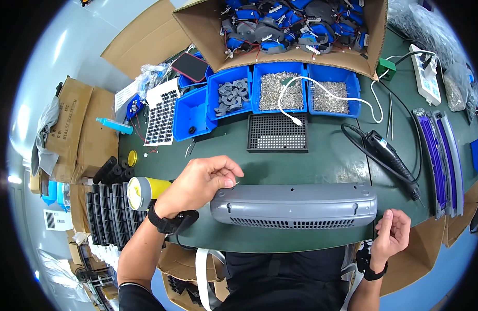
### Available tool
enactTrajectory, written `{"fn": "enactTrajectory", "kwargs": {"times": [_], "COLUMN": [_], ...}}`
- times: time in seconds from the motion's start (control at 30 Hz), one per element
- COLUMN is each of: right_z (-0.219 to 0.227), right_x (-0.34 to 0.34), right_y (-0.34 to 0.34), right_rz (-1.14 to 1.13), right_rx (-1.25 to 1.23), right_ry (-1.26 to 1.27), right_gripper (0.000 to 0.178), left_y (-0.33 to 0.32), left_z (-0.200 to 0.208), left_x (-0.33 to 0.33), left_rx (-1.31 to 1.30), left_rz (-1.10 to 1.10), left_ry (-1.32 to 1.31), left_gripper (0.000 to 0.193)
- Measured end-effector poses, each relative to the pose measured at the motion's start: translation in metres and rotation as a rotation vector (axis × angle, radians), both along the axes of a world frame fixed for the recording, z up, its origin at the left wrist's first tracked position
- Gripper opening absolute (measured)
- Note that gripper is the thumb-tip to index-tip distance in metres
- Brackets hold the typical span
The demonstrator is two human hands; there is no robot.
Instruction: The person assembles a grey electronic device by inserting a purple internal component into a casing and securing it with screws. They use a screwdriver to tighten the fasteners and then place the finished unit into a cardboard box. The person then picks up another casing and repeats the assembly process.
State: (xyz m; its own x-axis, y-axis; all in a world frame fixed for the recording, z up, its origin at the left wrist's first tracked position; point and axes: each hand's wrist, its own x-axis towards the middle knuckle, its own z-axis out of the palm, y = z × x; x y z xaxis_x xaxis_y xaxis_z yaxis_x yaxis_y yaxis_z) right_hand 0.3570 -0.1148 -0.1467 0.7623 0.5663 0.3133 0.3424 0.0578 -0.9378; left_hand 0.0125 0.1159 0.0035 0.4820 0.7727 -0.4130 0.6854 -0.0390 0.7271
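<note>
2 hands at work on 1 long grey plastic housing (pixel 296 206) lying flat along the near edge of the green bench (pixel 327 155), slotted grille facing the body. Left hand (pixel 200 184) at the housing's left end, thumb and forefinger pinched nearly shut over something too small to make out (possibly a screw, judging by the bins behind), knuckles just above the top edge. Right hand (pixel 392 233) loosely curled just off the housing's right end, fingertips drawn together, apparently holding nothing; hard to say whether touching the housing or just beside it.

To do this step well, probably: keep the housing steady against the bench with the right hand, line the pinched piece up squarely over its hole before letting go, and lower it straight rather than at a tilt. Small holes along the top face easy to miss, so worth seating by feel.

Close by: black electric screwdriver (pixel 392 155) with its cable to the right, black perforated tray (pixel 278 133) behind the housing, 3 blue bins, the middle bin (pixel 279 93) and the one to its right full of small metal parts, yellow-and-white roll (pixel 143 192) near the left wrist.
</note>
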Motion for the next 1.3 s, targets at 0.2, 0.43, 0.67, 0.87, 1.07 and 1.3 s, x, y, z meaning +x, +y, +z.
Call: {"fn": "enactTrajectory", "kwargs": {"times": [0.2, 0.43, 0.67, 0.87, 1.07, 1.3], "right_z": [0.003, 0.004, 0.007, 0.008, 0.005, 0.005], "right_x": [-0.002, -0.002, -0.006, -0.004, -0.004, -0.005], "right_y": [0.003, 0.005, 0.007, 0.006, 0.005, 0.006], "right_rz": [0.000, 0.006, -0.008, 0.007, -0.001, -0.008], "right_rx": [-0.005, -0.022, -0.021, -0.021, -0.042, -0.030], "right_ry": [-0.009, -0.042, -0.054, -0.069, -0.094, -0.058], "right_gripper": [0.006, 0.007, 0.008, 0.008, 0.008, 0.005], "left_y": [0.001, -0.002, -0.003, -0.010, -0.037, 0.027], "left_z": [0.003, 0.001, -0.002, -0.009, -0.002, -0.013], "left_x": [0.024, 0.078, 0.094, 0.089, 0.072, 0.015], "left_rx": [-0.201, -0.421, -0.504, -0.383, -0.147, 0.136], "left_rz": [0.066, 0.194, 0.210, 0.093, -0.063, 0.097], "left_ry": [-0.217, -0.214, -0.166, -0.143, -0.194, 0.231], "left_gripper": [0.020, 0.026, 0.033, 0.041, 0.044, 0.019]}}
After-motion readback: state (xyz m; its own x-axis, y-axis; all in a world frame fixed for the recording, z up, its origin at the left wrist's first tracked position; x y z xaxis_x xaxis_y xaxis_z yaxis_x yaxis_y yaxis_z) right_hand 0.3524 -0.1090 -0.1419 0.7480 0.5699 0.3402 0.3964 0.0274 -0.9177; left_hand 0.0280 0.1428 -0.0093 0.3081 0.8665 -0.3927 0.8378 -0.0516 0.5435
